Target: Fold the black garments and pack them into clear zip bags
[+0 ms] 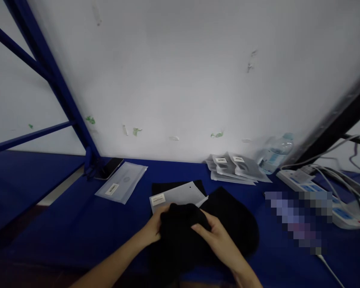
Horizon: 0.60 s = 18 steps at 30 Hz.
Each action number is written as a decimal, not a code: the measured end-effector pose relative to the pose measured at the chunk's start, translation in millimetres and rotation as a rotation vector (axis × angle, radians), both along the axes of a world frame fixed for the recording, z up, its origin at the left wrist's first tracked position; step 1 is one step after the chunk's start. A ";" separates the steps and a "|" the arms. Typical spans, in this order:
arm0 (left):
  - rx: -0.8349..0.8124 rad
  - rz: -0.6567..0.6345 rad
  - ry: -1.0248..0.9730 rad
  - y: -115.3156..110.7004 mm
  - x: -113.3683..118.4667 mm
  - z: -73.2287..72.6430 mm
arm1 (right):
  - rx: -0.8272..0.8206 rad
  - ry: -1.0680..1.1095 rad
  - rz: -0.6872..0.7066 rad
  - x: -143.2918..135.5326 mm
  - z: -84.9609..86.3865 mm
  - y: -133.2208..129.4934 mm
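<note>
A bunched piece of black cloth [183, 232] is held between my two hands near the front of the blue table. My left hand [156, 224] grips its left side, with most fingers hidden behind the fabric. On the other side my right hand [216, 236] pinches the cloth, thumb on top. Just beyond lies a frosted plastic bag [177, 196] with a barcode label, partly covered by the cloth. More black fabric [234, 220] is spread to the right, and a dark edge of cloth shows behind the bag.
Another labelled frosted bag [123, 182] lies left, beside a phone [111, 168]. Several filled bags [234, 168] are stacked at the back right near a water bottle [277, 154]. A power strip [315, 192] with cables and a pixelated object [297, 220] sit on the right.
</note>
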<state>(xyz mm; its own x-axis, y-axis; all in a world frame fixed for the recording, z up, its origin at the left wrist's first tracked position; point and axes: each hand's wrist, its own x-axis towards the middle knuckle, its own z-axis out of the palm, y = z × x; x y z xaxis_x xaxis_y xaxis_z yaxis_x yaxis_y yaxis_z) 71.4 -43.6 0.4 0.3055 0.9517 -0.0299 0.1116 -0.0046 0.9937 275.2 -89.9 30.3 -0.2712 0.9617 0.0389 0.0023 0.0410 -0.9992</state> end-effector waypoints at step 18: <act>0.620 0.082 0.378 -18.3 10.1 3.5 | 0.220 -0.918 -0.376 -25.6 -9.3 8.7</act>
<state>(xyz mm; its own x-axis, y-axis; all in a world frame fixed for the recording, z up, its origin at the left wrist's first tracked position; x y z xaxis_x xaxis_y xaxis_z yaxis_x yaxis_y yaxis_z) 81.6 -61.9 4.0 0.3077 0.8475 0.4324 0.4709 -0.5306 0.7048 249.5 -81.2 21.0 0.0332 0.9874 0.1545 0.8157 0.0626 -0.5750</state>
